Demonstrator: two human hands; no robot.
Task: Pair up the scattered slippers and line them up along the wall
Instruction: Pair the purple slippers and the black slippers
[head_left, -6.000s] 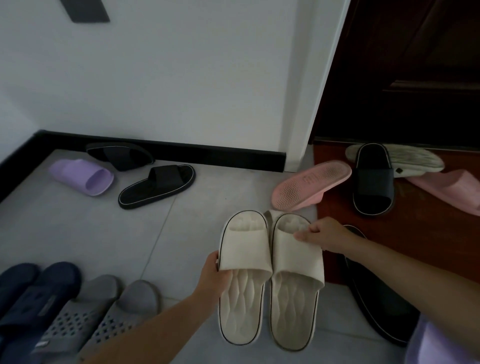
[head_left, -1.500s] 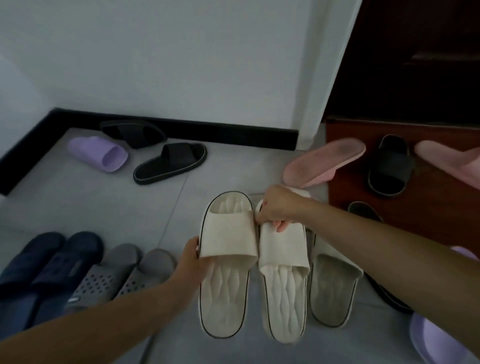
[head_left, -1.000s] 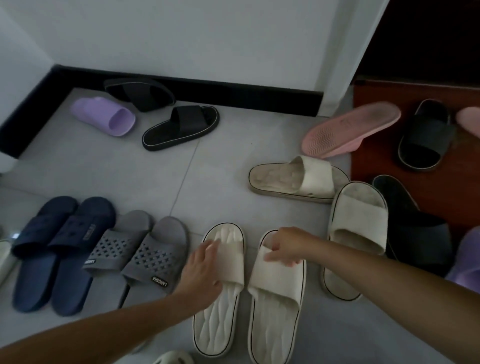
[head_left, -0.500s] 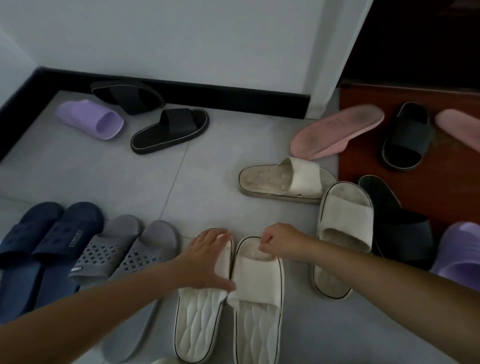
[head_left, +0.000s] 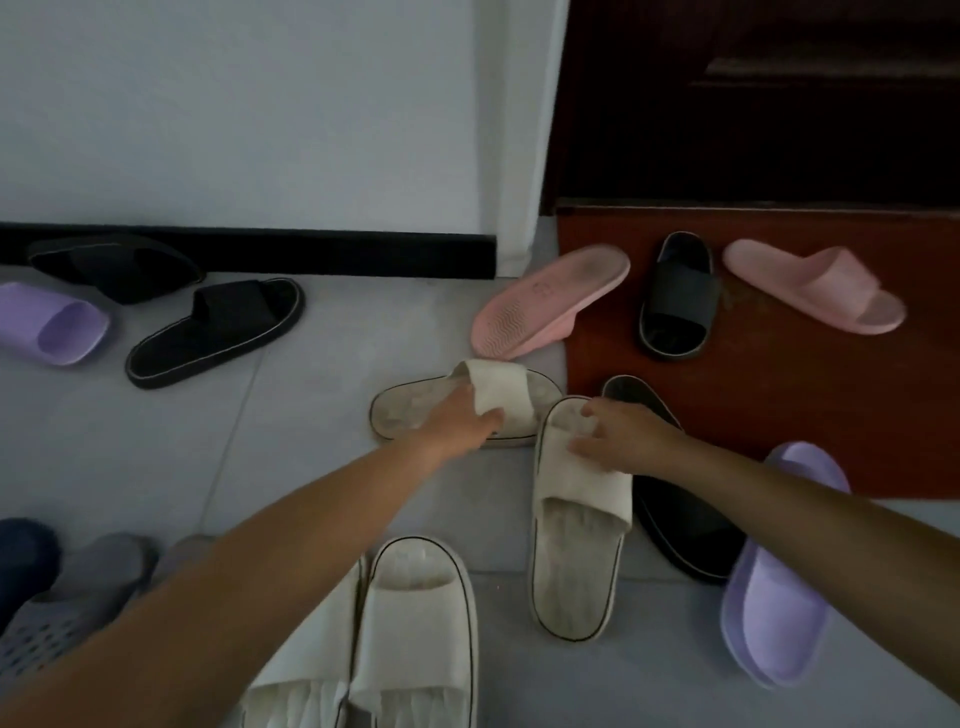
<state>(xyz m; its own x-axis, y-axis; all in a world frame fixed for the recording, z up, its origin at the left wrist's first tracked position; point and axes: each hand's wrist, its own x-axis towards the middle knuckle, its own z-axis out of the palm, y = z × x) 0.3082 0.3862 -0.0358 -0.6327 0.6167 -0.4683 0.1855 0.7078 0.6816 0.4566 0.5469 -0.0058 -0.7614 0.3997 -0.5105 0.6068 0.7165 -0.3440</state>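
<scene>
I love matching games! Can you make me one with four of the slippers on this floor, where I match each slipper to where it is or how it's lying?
Slippers:
1. Upside-down pink rubber slipper
2. Sideways dingy cream slipper
3. Lilac rubber slipper on the right
4. Black strap slipper near the door

Places:
A. On the red mat
B. Under the left hand
C. Ridged sole showing, at the mat's edge
D. Resting partly on a black slipper

Pairs: 1-C, 2-B, 3-D, 4-A
</scene>
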